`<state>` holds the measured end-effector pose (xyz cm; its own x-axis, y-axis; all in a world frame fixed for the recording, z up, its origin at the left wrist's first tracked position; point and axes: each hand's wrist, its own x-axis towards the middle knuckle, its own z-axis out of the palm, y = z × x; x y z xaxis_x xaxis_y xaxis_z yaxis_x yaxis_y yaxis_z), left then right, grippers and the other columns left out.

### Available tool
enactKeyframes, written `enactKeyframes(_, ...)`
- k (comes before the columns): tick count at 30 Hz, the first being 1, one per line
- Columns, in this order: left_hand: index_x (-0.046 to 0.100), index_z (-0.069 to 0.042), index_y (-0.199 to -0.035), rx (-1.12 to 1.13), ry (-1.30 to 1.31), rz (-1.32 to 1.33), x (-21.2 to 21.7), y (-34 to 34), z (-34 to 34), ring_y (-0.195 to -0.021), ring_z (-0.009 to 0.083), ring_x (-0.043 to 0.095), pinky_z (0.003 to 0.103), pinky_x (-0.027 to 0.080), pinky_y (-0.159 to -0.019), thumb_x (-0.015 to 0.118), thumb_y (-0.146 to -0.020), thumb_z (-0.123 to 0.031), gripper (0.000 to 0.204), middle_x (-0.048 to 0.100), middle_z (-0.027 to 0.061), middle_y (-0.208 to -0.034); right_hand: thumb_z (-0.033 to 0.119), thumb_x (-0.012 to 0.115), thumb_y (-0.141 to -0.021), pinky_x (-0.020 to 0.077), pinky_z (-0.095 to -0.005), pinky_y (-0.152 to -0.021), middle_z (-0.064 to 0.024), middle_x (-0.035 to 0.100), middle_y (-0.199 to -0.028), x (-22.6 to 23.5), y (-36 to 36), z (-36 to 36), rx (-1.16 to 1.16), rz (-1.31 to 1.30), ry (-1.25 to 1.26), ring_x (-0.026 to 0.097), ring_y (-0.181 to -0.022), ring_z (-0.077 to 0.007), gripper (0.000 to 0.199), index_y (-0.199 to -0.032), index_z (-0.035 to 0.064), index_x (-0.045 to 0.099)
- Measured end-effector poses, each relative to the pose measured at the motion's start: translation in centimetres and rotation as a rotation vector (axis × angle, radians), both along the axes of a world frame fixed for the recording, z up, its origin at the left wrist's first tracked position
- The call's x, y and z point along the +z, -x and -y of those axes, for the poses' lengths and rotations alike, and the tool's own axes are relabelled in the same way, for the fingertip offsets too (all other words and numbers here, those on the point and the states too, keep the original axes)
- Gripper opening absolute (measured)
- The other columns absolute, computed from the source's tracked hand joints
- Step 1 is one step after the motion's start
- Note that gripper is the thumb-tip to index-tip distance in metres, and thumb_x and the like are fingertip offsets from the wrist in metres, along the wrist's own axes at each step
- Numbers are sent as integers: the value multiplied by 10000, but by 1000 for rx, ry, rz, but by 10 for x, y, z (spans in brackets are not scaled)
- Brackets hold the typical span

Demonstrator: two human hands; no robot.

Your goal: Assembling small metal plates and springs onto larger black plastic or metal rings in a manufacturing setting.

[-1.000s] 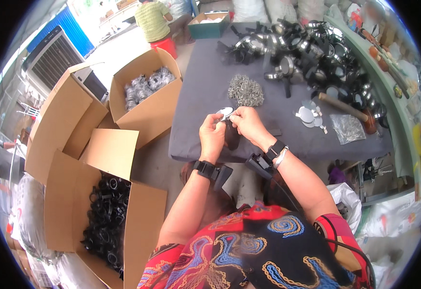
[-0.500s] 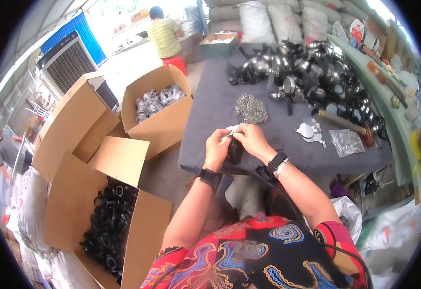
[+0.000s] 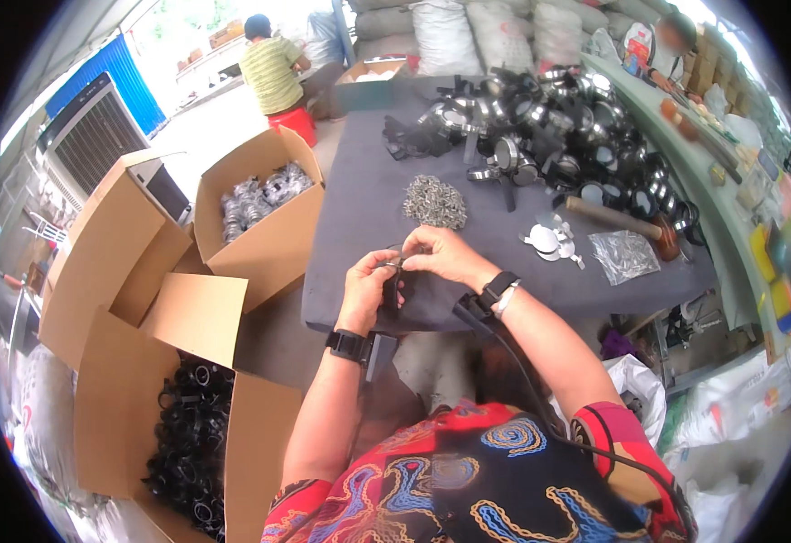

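Gray cloth covers the table [image 3: 345, 199]; above its near edge, the left hand [image 3: 362, 288] pinches a small dark piece [image 3: 390, 291] between thumb and fingers. The right hand's [image 3: 445, 257] thumb and forefinger close on its top. Fingers hide most of it, leaving its shape unclear. The picture's lower edge cuts off a carton [image 3: 264, 434].

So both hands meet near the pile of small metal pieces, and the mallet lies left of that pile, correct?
Not quite: the head view shows the mallet right of the pile of small metal pieces. The left hand and right hand do meet near that pile.
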<state>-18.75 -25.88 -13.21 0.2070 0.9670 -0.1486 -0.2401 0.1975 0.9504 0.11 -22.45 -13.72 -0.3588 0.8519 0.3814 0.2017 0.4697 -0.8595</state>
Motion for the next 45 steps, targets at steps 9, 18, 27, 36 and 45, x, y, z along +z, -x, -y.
enactKeyframes(9, 504, -58, -989, 156, 53, -136, 10, -8, 3, -441, 173, 573, 260, 424, -363, 571, -851, -65, 153, 587, 86, -687, 135, 680, -769, 484, -410, -783, -163, 654, -931, 20, -96, 40, -327, 745, 61, 630, -885, -328, 217, -955, 23, 675)
enactKeyframes(18, 566, -39, -772, 118, -13, -65, -2, -1, -4, -415, 125, 490, 261, 390, -368, 635, -802, -28, 76, 562, 38, -665, 53, 701, -733, 474, -394, -761, -134, 579, -916, 25, -86, 46, -131, 801, -1, 587, -862, -314, 183, -892, 11, 621)
enactKeyframes(27, 564, -37, -722, 41, -48, -99, -8, 10, -12, -495, 103, 514, 242, 398, -401, 624, -796, -12, 99, 602, 46, -721, 77, 732, -705, 483, -365, -687, -107, 625, -794, 43, -67, 41, -44, 900, -86, 627, -794, -279, 232, -873, 14, 585)
enactKeyframes(36, 587, -22, -734, -20, -45, 23, -9, 11, -18, -454, 108, 508, 237, 383, -382, 628, -796, -11, 75, 615, 58, -709, -7, 680, -749, 472, -281, -709, -35, 595, -800, 20, -1, 31, 48, 127, -114, 585, -800, -144, 129, -844, 23, 598)
enactKeyframes(45, 589, -20, -768, 6, -55, -34, -13, 14, -11, -454, 79, 471, 225, 348, -390, 597, -827, -18, 59, 576, 29, -664, 48, 714, -726, 490, -341, -722, -65, 629, -832, 18, 19, 20, -53, 213, -279, 614, -821, -240, 184, -862, 49, 591)
